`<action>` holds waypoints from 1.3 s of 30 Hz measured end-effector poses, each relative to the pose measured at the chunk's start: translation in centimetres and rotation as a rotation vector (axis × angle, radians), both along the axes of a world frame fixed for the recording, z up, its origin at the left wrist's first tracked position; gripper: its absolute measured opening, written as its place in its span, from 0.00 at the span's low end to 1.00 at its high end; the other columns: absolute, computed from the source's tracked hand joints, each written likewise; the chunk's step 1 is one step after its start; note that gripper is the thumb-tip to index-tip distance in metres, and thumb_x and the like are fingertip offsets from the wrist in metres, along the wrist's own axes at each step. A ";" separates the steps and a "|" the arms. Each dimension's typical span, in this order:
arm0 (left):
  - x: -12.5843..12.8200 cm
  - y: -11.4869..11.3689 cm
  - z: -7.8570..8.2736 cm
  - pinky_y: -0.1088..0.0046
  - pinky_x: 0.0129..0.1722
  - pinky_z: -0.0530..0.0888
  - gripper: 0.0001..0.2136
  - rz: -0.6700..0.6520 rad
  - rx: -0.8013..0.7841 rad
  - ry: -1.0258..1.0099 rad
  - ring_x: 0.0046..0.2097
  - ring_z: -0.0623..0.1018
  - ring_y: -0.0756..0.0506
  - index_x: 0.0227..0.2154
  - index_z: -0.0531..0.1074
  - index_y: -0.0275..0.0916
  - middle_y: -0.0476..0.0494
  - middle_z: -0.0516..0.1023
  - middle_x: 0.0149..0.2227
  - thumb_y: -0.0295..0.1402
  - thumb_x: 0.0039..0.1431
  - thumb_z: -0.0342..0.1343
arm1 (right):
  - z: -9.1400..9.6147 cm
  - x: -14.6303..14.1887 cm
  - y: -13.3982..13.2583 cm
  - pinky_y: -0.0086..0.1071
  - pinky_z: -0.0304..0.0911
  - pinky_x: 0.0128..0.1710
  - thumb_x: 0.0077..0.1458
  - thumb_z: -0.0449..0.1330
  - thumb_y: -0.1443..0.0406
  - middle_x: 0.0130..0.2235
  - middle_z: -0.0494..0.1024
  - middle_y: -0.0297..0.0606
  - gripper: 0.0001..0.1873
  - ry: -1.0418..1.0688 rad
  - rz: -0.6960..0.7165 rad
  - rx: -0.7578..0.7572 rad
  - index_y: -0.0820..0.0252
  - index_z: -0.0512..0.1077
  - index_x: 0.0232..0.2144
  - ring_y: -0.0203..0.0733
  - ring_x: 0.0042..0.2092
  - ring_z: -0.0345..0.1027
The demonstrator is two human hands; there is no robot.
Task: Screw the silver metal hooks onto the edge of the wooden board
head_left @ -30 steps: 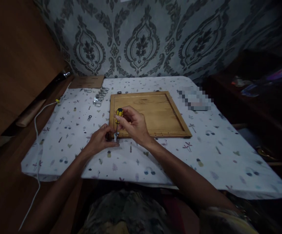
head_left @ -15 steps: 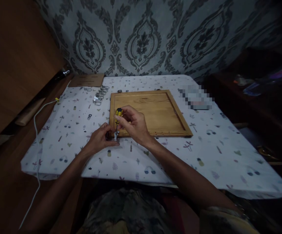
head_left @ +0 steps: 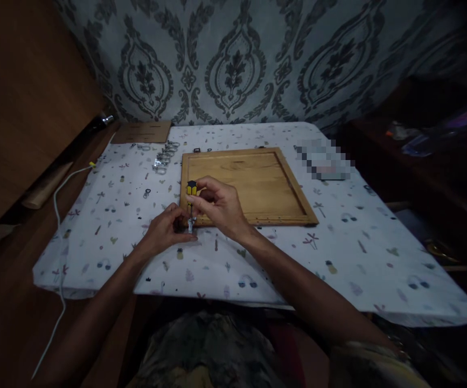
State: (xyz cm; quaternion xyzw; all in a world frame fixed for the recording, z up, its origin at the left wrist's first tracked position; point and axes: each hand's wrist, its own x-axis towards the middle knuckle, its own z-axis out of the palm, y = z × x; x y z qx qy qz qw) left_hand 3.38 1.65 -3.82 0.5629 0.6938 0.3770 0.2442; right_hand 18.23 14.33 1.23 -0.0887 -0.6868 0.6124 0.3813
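A square wooden panel (head_left: 257, 186) with a raised frame lies flat on the patterned white cloth. At its near left corner my right hand (head_left: 219, 207) grips a small screwdriver with a yellow and black handle (head_left: 192, 188), held almost upright with the tip down. My left hand (head_left: 164, 231) is closed in a pinch on a small metal fitting (head_left: 190, 225) right under the screwdriver tip, beside the panel's corner.
Several metal fittings (head_left: 162, 159) lie in a row at the back left of the cloth, near a brown cardboard piece (head_left: 144, 132). A white cable (head_left: 61, 215) runs down the left side. A blurred object (head_left: 324, 159) sits right of the panel. Dark furniture stands at the right.
The screwdriver handle has tipped slightly to the left and my right fingers have shifted on it. Both hands stay at the panel's near left corner.
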 end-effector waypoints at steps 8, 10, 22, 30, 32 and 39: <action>0.1 0.0 0.2 0.69 0.37 0.67 0.20 -0.001 -0.007 0.012 0.37 0.71 0.45 0.38 0.74 0.41 0.51 0.68 0.35 0.43 0.47 0.74 | 0.0 0.0 0.3 0.28 0.67 0.26 0.55 0.69 0.51 0.28 0.75 0.29 0.19 -0.030 -0.022 0.029 0.59 0.74 0.39 0.33 0.25 0.70; 0.1 0.0 0.3 0.69 0.37 0.67 0.20 -0.006 -0.014 0.010 0.37 0.71 0.45 0.38 0.74 0.41 0.51 0.68 0.35 0.43 0.47 0.75 | -0.1 0.0 0.5 0.29 0.68 0.27 0.57 0.67 0.52 0.28 0.76 0.30 0.17 -0.028 -0.006 0.059 0.60 0.75 0.40 0.34 0.26 0.72; 0.1 0.0 0.2 0.69 0.37 0.68 0.19 0.008 -0.007 0.046 0.37 0.72 0.45 0.37 0.74 0.42 0.50 0.69 0.35 0.43 0.47 0.74 | -0.2 0.0 0.4 0.28 0.65 0.26 0.56 0.69 0.53 0.24 0.73 0.27 0.17 -0.058 0.008 0.019 0.59 0.74 0.37 0.33 0.24 0.70; 0.0 0.1 0.0 0.68 0.38 0.69 0.21 0.007 0.002 0.045 0.39 0.73 0.43 0.38 0.75 0.42 0.49 0.71 0.37 0.46 0.47 0.74 | -0.1 0.2 0.5 0.31 0.67 0.27 0.55 0.69 0.53 0.23 0.75 0.28 0.17 -0.052 0.032 0.027 0.59 0.75 0.38 0.35 0.24 0.70; 0.0 0.0 -0.1 0.68 0.39 0.69 0.20 0.008 0.006 0.044 0.39 0.73 0.43 0.38 0.75 0.42 0.49 0.71 0.37 0.46 0.47 0.74 | -0.3 0.1 0.4 0.31 0.66 0.27 0.55 0.69 0.53 0.24 0.75 0.28 0.17 -0.046 0.018 0.014 0.59 0.74 0.37 0.35 0.24 0.71; 0.0 0.1 0.0 0.67 0.40 0.69 0.21 0.006 -0.009 0.032 0.40 0.73 0.43 0.38 0.74 0.42 0.48 0.71 0.38 0.46 0.47 0.73 | -0.6 0.0 0.0 0.30 0.66 0.26 0.55 0.69 0.55 0.22 0.72 0.25 0.15 -0.002 -0.031 0.029 0.58 0.73 0.36 0.34 0.23 0.68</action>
